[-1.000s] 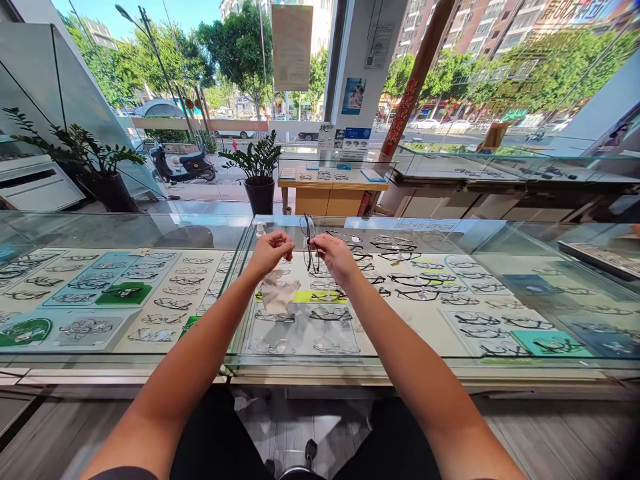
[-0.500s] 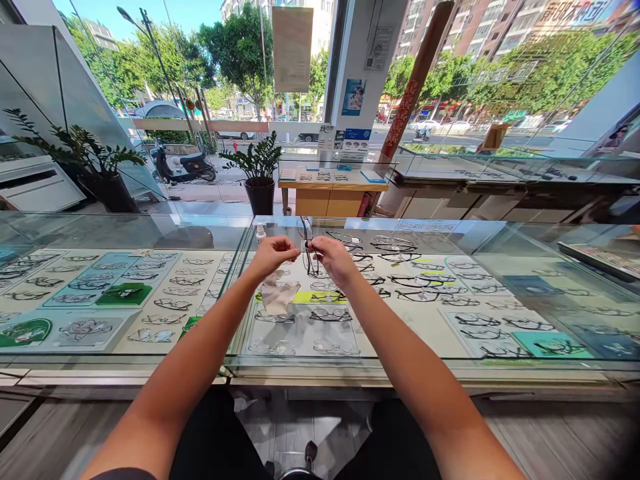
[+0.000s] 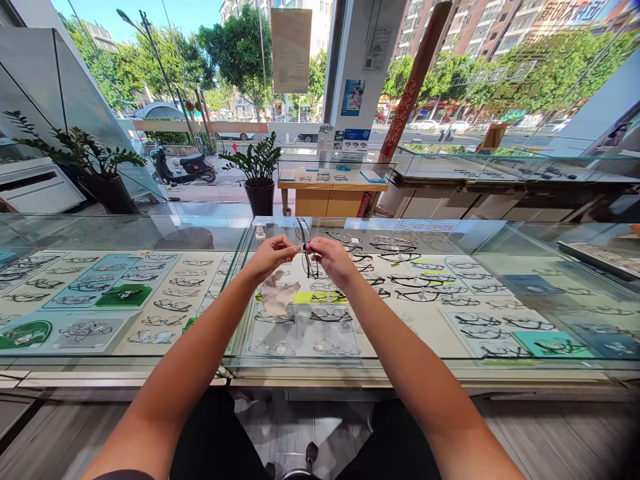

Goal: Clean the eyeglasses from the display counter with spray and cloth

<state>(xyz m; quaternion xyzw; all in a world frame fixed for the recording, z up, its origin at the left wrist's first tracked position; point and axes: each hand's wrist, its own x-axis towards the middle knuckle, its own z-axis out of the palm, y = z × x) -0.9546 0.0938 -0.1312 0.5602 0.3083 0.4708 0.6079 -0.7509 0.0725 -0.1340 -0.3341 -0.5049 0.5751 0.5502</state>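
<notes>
A pair of dark-rimmed eyeglasses (image 3: 304,244) is held up on end above the glass counter, one lens over the other. My right hand (image 3: 334,259) is closed, with thumb and fingers pinching the glasses near the middle of the frame. From the other side my left hand (image 3: 273,257) is closed, its thumb and fingertip meeting the glasses close to the nose bridge. Just below my left hand a pale cloth (image 3: 280,296) lies crumpled on the counter. Behind that hand stands a small white spray bottle (image 3: 261,234), partly hidden.
Under the glass of the display counter (image 3: 400,372) lie rows of eyeglasses. Green cases (image 3: 124,295) are on its left side. Past the counter stand a potted plant (image 3: 259,193), a wooden cabinet (image 3: 333,197) and a large window. My legs are below the counter's front edge.
The glasses have shifted slightly left and tilted a little. My left fingertips now meet the frame near the bridge. My right hand keeps its pinch, and the cloth lies where it was.
</notes>
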